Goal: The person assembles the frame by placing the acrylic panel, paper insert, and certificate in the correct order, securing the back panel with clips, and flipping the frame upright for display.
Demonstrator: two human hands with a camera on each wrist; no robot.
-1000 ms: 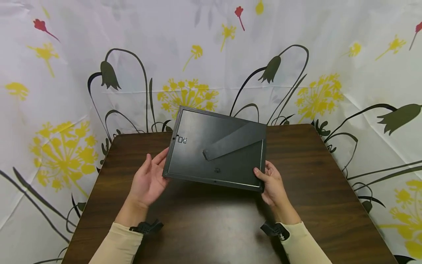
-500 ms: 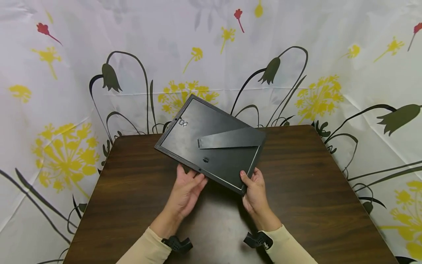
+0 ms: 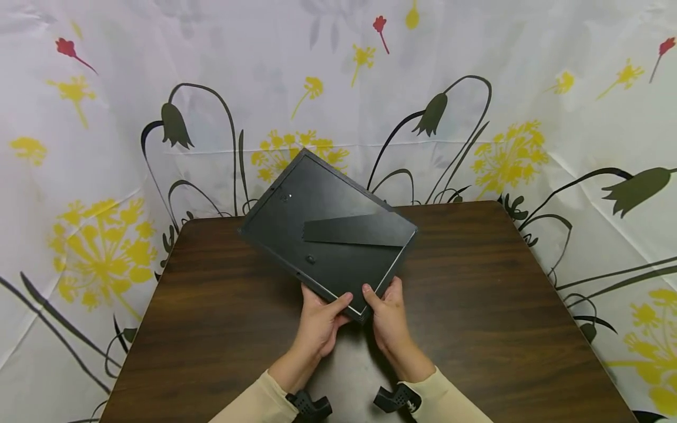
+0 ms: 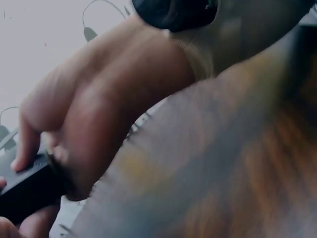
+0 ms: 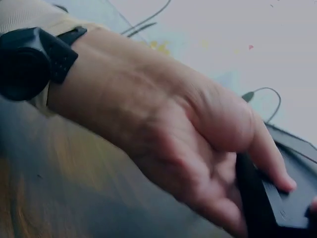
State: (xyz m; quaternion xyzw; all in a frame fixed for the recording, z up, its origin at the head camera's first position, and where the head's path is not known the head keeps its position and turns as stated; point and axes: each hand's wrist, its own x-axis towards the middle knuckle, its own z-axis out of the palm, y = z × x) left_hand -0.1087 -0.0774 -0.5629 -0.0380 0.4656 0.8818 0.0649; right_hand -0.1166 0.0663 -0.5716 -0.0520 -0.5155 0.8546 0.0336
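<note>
A black picture frame is held up over the table, its back toward me and one corner pointing down. Its easel leg lies across the back panel. On the lower left edge, near that bottom corner, my left hand grips the frame, thumb on the back and fingers behind. My right hand grips the edge just right of the same corner, thumb also on the back. In the right wrist view the thumb presses on the frame's back. The front of the frame is hidden.
A dark brown wooden table lies beneath the hands. Behind it hangs a white cloth printed with flowers. Each wrist wears a black camera on a strap.
The frame has tilted, its right side dropping so that a corner points down. My left hand has moved from the left side to the lower edge, close to my right hand, which shifted left.
</note>
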